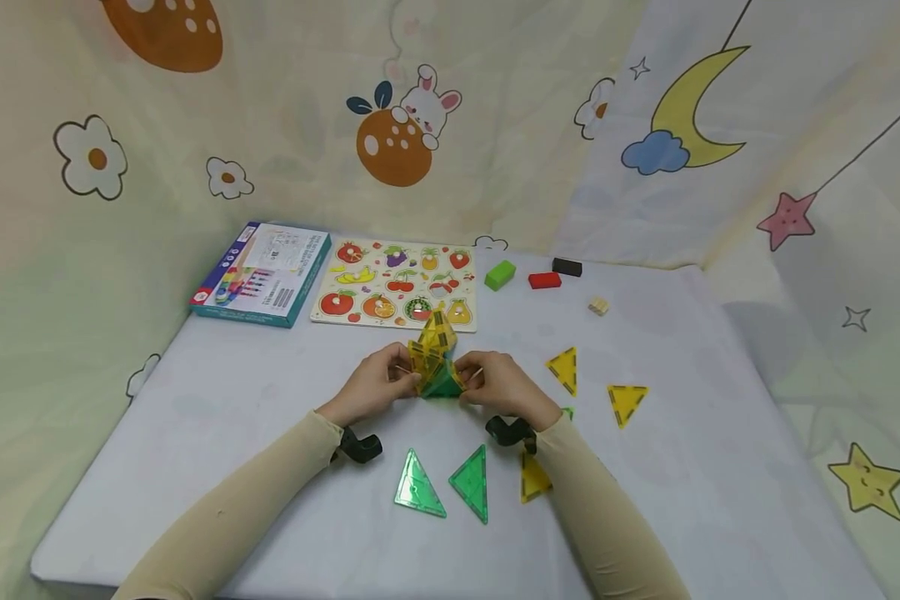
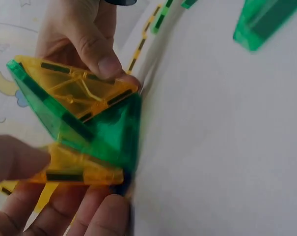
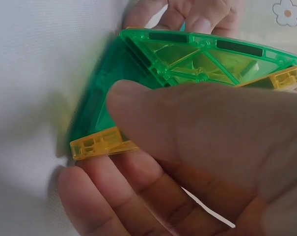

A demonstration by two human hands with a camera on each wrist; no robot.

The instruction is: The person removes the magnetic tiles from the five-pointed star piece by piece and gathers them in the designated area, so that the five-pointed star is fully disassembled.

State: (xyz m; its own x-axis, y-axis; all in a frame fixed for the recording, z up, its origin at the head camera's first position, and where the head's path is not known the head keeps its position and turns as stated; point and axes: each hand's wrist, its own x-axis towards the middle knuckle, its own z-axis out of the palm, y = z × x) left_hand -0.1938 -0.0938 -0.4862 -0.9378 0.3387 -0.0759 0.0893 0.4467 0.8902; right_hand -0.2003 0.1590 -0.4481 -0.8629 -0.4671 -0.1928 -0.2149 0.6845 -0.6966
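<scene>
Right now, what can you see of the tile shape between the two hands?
The tile shape is a small standing cluster of see-through plastic triangles, yellow above and green at the base, with dark strips along the edges. It rests on the white table. The left hand and right hand grip its sides.

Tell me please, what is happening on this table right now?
A person holds a small structure of translucent yellow and green triangular plastic tiles between the left hand and the right hand, fingers pinching its sides. It stands on the white table. Loose green triangular tiles and yellow triangular tiles lie nearby. A wooden fruit puzzle board lies behind.
</scene>
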